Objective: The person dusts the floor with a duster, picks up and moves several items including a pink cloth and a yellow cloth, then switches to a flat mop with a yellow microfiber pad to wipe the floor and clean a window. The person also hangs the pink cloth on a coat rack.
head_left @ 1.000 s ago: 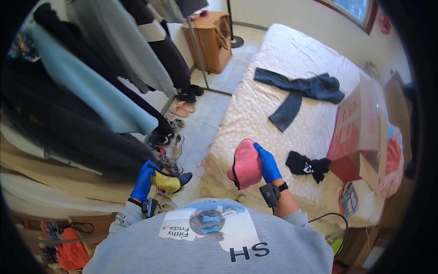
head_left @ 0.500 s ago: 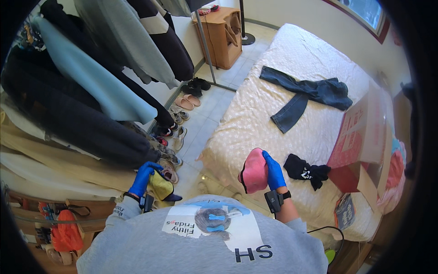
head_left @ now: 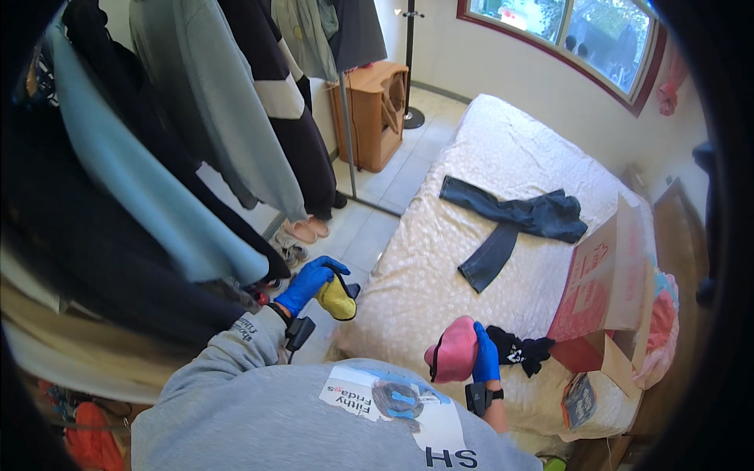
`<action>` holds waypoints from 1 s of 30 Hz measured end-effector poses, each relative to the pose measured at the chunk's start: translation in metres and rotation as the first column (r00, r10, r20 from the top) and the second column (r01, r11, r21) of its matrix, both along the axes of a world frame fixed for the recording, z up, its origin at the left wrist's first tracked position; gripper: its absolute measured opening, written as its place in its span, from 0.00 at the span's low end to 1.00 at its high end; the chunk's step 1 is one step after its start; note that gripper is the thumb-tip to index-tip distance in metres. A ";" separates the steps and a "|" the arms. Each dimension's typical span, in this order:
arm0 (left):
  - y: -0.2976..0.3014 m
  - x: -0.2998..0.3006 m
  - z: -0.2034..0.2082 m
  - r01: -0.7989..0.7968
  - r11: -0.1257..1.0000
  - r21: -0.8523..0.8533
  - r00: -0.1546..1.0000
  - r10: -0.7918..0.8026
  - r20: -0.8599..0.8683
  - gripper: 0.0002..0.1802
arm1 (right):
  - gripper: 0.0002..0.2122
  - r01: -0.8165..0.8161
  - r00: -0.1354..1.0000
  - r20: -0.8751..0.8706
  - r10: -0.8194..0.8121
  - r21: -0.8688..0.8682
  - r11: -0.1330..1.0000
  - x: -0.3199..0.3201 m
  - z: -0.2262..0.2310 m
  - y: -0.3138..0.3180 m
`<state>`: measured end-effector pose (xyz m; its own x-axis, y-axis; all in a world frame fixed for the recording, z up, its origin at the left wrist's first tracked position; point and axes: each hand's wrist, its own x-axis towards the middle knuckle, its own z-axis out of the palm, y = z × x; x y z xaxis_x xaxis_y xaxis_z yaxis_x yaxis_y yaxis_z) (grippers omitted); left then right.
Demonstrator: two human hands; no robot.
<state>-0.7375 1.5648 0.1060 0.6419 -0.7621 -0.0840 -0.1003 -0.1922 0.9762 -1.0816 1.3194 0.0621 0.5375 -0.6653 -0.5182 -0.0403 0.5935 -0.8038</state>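
Note:
In a blue glove, my left hand [head_left: 308, 286] is closed on a yellow cloth piece with dark trim [head_left: 338, 301], held above the floor between the hanging clothes and the bed. My right hand [head_left: 486, 353], also gloved in blue, grips a soft pink cloth piece with black edging [head_left: 455, 350] over the near edge of the bed [head_left: 404, 271]. Just beyond that hand a crumpled black garment with a white print [head_left: 514, 350] lies on the cream bedspread. Dark blue jeans [head_left: 514, 217] are spread farther up the bed, one leg folded across.
An open cardboard box [head_left: 585, 298] stands at the bed's right side, with pink fabric [head_left: 661, 330] behind it. A printed packet [head_left: 580, 400] lies in front. Hanging clothes [head_left: 212, 118] crowd the left, above shoes [head_left: 302, 230]. A wooden cabinet [head_left: 353, 118] stands at the back.
The view has tilted up, showing more of the window. My left hand has moved right and forward with the yellow cloth, toward the bed. My right hand still holds the pink cloth.

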 end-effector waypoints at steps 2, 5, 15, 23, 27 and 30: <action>-0.023 0.024 -0.008 0.012 0.998 -0.056 1.000 -0.011 0.009 0.17 | 0.16 0.066 0.998 -0.025 -0.066 0.009 0.998 0.013 0.013 0.010; -0.057 0.054 -0.014 0.081 0.996 -0.048 0.994 -0.084 -0.075 0.19 | 0.16 0.114 0.993 -0.019 -0.114 0.007 0.993 0.032 0.030 0.026; -0.146 0.092 -0.002 0.301 0.924 0.237 0.951 -0.310 0.000 0.20 | 0.18 0.268 0.956 -0.113 -0.270 -0.034 0.963 0.011 0.025 0.047; -0.206 0.093 -0.007 0.427 0.866 0.261 0.890 -0.454 0.051 0.20 | 0.18 0.339 0.941 -0.014 -0.339 -0.007 0.941 -0.012 -0.001 0.010; -0.254 0.104 -0.014 0.480 0.815 0.323 0.826 -0.545 0.147 0.19 | 0.18 0.355 0.932 0.059 -0.357 0.045 0.934 -0.016 -0.018 -0.005; -0.289 0.119 -0.017 0.459 0.742 0.489 0.728 -0.630 0.271 0.17 | 0.18 0.388 0.920 0.048 -0.390 0.034 0.921 -0.013 -0.015 -0.013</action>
<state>-0.6186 1.2762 0.0890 0.1599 -0.9501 -0.2680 -0.6583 -0.3049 0.6882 -1.0950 1.3067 0.0476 0.2658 -0.8153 -0.5144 0.2397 0.5728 -0.7839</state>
